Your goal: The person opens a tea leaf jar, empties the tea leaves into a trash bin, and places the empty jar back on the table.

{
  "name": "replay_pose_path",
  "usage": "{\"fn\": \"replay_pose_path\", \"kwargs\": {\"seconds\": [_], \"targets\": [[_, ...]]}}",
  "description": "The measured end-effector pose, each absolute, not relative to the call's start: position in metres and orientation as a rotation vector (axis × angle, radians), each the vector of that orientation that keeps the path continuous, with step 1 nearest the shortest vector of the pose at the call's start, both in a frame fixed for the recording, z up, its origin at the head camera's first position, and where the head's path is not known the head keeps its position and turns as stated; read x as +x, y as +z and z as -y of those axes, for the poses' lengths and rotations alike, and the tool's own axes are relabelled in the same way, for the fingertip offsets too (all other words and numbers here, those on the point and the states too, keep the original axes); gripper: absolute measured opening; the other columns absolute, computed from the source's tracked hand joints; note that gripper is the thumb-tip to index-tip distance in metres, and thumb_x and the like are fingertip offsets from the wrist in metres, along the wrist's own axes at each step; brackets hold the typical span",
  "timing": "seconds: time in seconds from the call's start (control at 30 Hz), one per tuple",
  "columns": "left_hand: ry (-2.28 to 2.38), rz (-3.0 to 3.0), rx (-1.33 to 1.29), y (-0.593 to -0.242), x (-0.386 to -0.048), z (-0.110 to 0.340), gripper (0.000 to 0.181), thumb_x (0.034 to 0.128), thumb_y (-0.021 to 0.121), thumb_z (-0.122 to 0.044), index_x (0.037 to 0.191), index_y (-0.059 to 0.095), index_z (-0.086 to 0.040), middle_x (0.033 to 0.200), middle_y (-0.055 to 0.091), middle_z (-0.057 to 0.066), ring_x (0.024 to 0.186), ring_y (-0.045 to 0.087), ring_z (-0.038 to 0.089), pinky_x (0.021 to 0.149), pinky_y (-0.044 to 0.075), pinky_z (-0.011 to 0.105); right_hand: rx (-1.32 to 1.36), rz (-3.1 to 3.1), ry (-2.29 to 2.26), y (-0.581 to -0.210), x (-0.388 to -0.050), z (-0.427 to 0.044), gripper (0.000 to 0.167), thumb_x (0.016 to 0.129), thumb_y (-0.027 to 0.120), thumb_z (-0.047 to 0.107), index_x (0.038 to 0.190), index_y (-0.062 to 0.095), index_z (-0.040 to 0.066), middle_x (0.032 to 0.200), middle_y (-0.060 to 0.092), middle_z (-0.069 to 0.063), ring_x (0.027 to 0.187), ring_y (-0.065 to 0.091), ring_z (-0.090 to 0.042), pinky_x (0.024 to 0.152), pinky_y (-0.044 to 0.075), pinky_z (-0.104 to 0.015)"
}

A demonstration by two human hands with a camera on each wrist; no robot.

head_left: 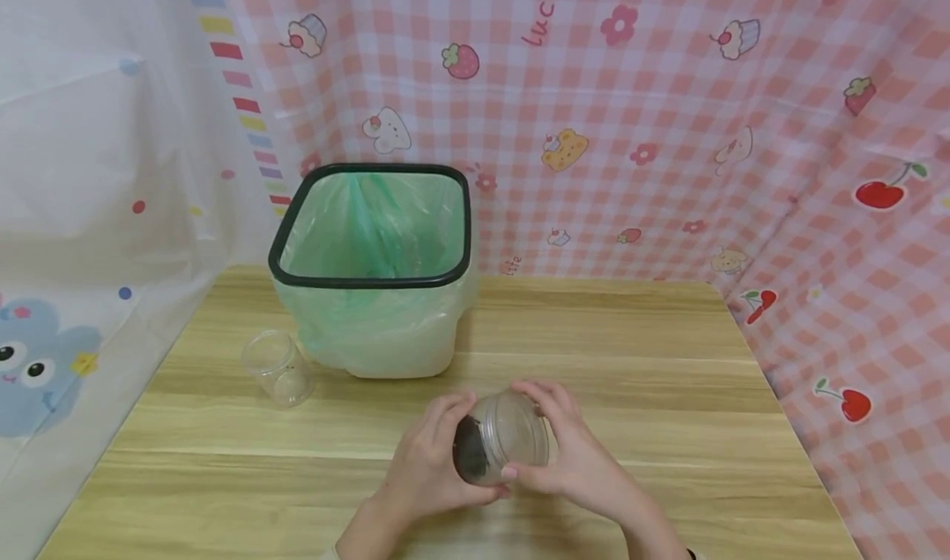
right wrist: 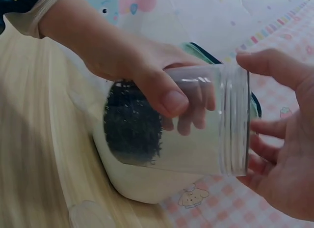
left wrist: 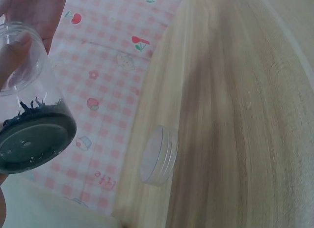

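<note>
A clear plastic jar [right wrist: 196, 149] is tilted onto its side in the air, with a clump of dark dried shreds [right wrist: 130, 125] at its base end. My left hand [head_left: 426, 461] grips the jar round its body, thumb on the near side. At the threaded, uncovered mouth, my right hand [head_left: 571, 453] holds the rim between thumb and fingers. The left wrist view shows the dark layer [left wrist: 37, 137] through the jar's base. A round, clear ridged lid [left wrist: 159, 156] lies on the table; in the head view it is not visible.
A bin [head_left: 393, 337] with a black rim and a green liner bag stands at the back left of the wooden table [head_left: 631, 362]. Left of it is a second clear jar [head_left: 278, 370]. Printed curtains [head_left: 512, 115] hang along the back and sides.
</note>
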State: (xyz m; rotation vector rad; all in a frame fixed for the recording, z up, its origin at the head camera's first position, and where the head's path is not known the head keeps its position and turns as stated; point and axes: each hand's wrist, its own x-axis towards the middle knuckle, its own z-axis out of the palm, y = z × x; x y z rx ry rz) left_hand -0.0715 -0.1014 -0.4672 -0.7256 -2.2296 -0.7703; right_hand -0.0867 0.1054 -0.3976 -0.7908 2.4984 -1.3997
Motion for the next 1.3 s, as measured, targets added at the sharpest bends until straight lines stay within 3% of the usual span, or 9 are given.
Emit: {"fn": "replay_pose_path", "kwargs": {"seconds": [0.33, 0.53, 0.7, 0.8, 0.9, 1.03, 1.3], "targets": [[-0.867, 2.259, -0.752, -0.469, -0.068, 0.099, 0.103, 0.045, 0.087, -0.054, 0.122, 0.048, 0.001, 0.111, 0.053, 0.007, 0.097, 0.057, 0.019, 0.079, 0.051, 0.033, -1.142, -2.356, -1.401, -0.399, -0.09, -0.112, 0.083, 0.066, 0.077, 0.016, 0.138, 0.037, 0.02, 0.141, 0.028, 0.0, 0.131, 0.024, -0.023, 0.095, 0.03, -0.061], [-0.893, 2.247, -0.738, -0.468, -0.069, 0.099, 0.102, 0.047, 0.087, -0.053, 0.124, 0.047, 0.0, 0.113, 0.054, 0.007, 0.098, 0.057, 0.02, 0.079, 0.051, 0.034, -1.116, -2.314, -1.431, -0.398, -0.09, -0.112, 0.089, 0.069, 0.08, 0.02, 0.143, 0.031, 0.021, 0.145, 0.024, -0.001, 0.133, 0.02, -0.026, 0.095, 0.027, -0.064], [-0.906, 2.197, -0.708, -0.466, -0.072, 0.099, 0.103, 0.0479, 0.086, -0.053, 0.124, 0.047, 0.003, 0.114, 0.054, 0.009, 0.1, 0.057, 0.02, 0.082, 0.05, 0.035, -0.995, -2.255, -1.579, -0.398, -0.091, -0.115, 0.094, 0.074, 0.077, 0.017, 0.148, 0.02, 0.02, 0.152, 0.013, -0.007, 0.137, 0.011, -0.035, 0.097, 0.016, -0.071], [-0.869, 2.173, -0.679, -0.465, -0.073, 0.1, 0.103, 0.0448, 0.088, -0.051, 0.122, 0.048, 0.004, 0.114, 0.054, 0.011, 0.1, 0.057, 0.022, 0.082, 0.05, 0.035, -0.861, -2.331, -1.583, -0.398, -0.091, -0.116, 0.084, 0.08, 0.072, 0.019, 0.148, 0.023, 0.021, 0.15, 0.019, -0.011, 0.133, 0.021, -0.038, 0.098, 0.024, -0.067], [-0.808, 2.157, -0.651, -0.464, -0.074, 0.1, 0.104, 0.0421, 0.089, -0.049, 0.121, 0.049, 0.005, 0.114, 0.054, 0.013, 0.098, 0.057, 0.024, 0.081, 0.051, 0.036, -0.72, -2.449, -1.48, -0.398, -0.092, -0.113, 0.072, 0.084, 0.069, 0.026, 0.145, 0.031, 0.014, 0.142, 0.032, -0.012, 0.115, 0.038, -0.031, 0.09, 0.041, -0.048], [-0.742, 2.147, -0.617, -0.465, -0.074, 0.099, 0.104, 0.0417, 0.089, -0.051, 0.12, 0.051, 0.005, 0.113, 0.055, 0.014, 0.097, 0.057, 0.025, 0.079, 0.051, 0.038, -0.546, -2.513, -1.362, -0.398, -0.092, -0.106, 0.073, 0.083, 0.069, 0.034, 0.141, 0.037, 0.003, 0.131, 0.041, -0.012, 0.098, 0.04, -0.021, 0.076, 0.042, -0.03], [-0.649, 2.162, -0.615, -0.467, -0.074, 0.099, 0.104, 0.0426, 0.087, -0.055, 0.12, 0.052, 0.005, 0.11, 0.054, 0.014, 0.095, 0.057, 0.026, 0.077, 0.051, 0.039, -0.437, -2.472, -1.38, -0.395, -0.089, -0.097, 0.091, 0.071, 0.081, 0.032, 0.143, 0.034, 0.002, 0.136, 0.036, -0.016, 0.1, 0.044, -0.024, 0.077, 0.044, -0.036]]}}
